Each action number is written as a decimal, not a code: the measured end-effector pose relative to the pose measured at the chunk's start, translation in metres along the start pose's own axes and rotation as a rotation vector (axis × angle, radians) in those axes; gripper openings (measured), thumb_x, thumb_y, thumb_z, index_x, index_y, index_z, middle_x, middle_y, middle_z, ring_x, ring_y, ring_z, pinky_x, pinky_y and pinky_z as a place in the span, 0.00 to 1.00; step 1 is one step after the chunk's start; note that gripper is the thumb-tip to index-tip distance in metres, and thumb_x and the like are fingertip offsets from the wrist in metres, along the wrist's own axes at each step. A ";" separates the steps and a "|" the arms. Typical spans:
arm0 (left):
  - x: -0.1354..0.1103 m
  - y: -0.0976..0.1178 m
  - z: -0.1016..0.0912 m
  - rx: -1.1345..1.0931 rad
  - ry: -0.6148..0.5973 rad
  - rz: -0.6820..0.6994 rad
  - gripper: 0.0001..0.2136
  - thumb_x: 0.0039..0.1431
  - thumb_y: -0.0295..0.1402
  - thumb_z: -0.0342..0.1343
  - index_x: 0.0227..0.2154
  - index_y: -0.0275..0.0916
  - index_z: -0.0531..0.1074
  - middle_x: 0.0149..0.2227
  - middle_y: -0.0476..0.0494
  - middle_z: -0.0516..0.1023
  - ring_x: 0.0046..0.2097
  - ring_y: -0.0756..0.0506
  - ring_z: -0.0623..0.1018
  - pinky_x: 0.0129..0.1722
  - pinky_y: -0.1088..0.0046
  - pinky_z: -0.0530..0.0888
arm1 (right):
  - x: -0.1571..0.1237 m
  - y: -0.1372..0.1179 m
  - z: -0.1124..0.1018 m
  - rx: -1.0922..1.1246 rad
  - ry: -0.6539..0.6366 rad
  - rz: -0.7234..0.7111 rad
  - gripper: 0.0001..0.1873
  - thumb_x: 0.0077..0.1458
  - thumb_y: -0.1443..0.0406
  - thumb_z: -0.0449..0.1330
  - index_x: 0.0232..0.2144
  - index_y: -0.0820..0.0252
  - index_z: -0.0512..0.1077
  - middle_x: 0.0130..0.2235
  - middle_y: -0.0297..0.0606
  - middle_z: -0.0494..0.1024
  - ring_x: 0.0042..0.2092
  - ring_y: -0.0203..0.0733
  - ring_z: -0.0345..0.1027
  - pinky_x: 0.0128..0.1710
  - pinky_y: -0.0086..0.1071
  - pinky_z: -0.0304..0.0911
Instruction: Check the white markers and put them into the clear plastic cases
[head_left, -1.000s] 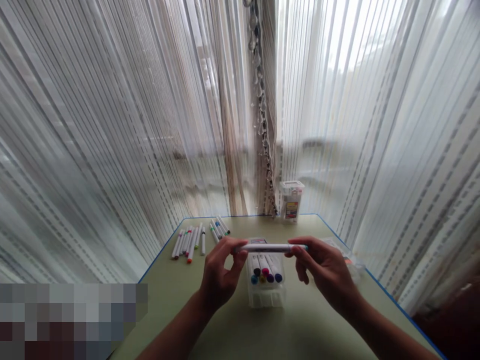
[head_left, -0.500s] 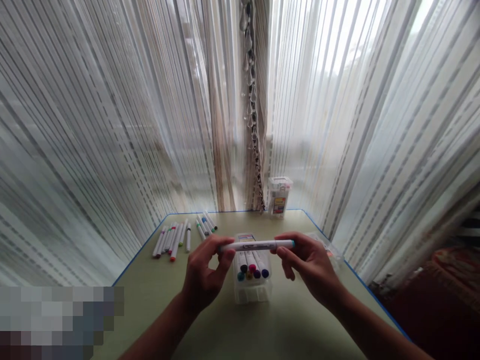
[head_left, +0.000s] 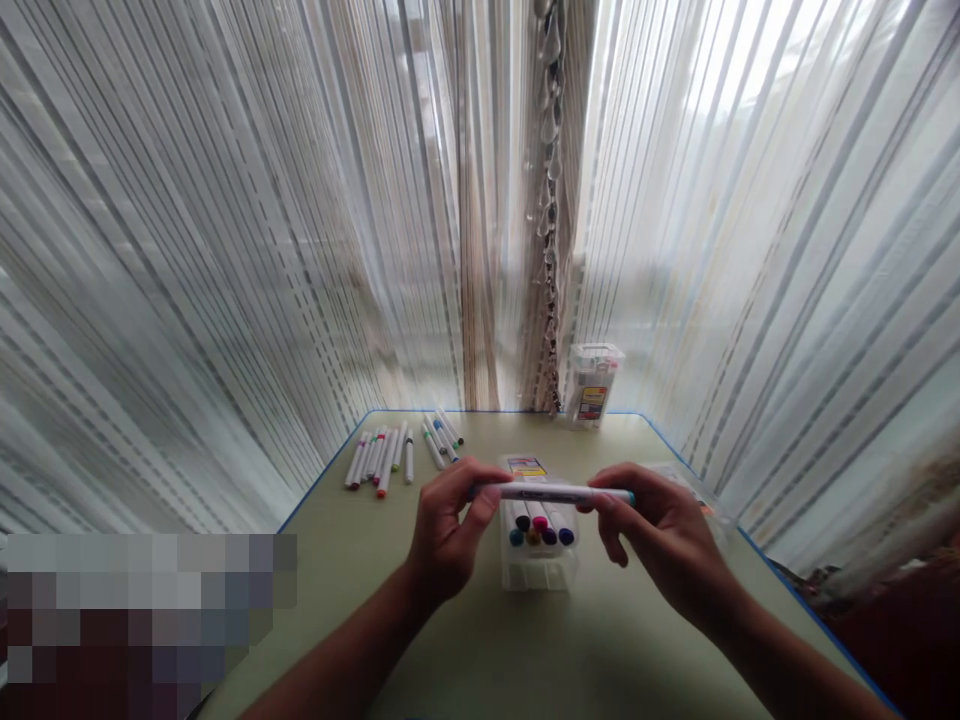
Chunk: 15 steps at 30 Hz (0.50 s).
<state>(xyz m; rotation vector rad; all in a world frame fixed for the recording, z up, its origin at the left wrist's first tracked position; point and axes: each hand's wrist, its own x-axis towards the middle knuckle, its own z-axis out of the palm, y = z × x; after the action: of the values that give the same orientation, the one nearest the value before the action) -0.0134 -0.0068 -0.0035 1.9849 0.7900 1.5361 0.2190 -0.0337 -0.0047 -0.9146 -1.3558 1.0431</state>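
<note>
A white marker (head_left: pixel 551 493) with a teal end lies level across the view, held by both hands. Its left end is pinched between the thumb and fingers of my left hand (head_left: pixel 454 525). My right hand (head_left: pixel 660 525) grips the teal end, thumb below and fingers above. Beneath the marker, a clear plastic case (head_left: pixel 536 573) rests on the table with several markers in it, their coloured ends (head_left: pixel 540 524) facing me. The held marker and my fingers cover part of the case.
Several white markers (head_left: pixel 386 455) lie at the table's left, and a smaller group (head_left: pixel 442 440) lies beside them. At the back stands a clear container (head_left: pixel 595 388) of markers. Clear plastic packaging (head_left: pixel 697 490) is behind my right hand. String curtains (head_left: pixel 420 250) hang beyond the blue-edged table (head_left: pixel 622 650).
The view has swung left, so the table and its contents appear farther right. Both hands still hold the marker in nearly the same pose above the case.
</note>
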 end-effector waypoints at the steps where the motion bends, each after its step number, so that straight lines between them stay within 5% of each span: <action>1: 0.000 0.000 0.000 -0.007 0.006 -0.008 0.11 0.66 0.33 0.51 0.37 0.37 0.78 0.32 0.43 0.76 0.34 0.46 0.76 0.34 0.71 0.71 | 0.000 0.000 0.000 -0.005 -0.003 -0.004 0.14 0.57 0.56 0.66 0.34 0.62 0.75 0.19 0.32 0.73 0.17 0.34 0.63 0.18 0.29 0.58; 15: -0.002 0.008 0.010 -0.104 0.012 -0.104 0.10 0.59 0.37 0.61 0.33 0.33 0.77 0.26 0.45 0.73 0.25 0.53 0.66 0.24 0.76 0.65 | -0.004 0.011 -0.005 -0.142 0.113 0.031 0.19 0.48 0.51 0.70 0.35 0.60 0.78 0.14 0.31 0.67 0.16 0.37 0.59 0.16 0.30 0.53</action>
<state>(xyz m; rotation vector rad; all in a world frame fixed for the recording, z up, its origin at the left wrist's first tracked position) -0.0035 -0.0139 -0.0016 1.8329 0.7889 1.4995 0.2241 -0.0337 -0.0170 -1.0868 -1.3372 0.9132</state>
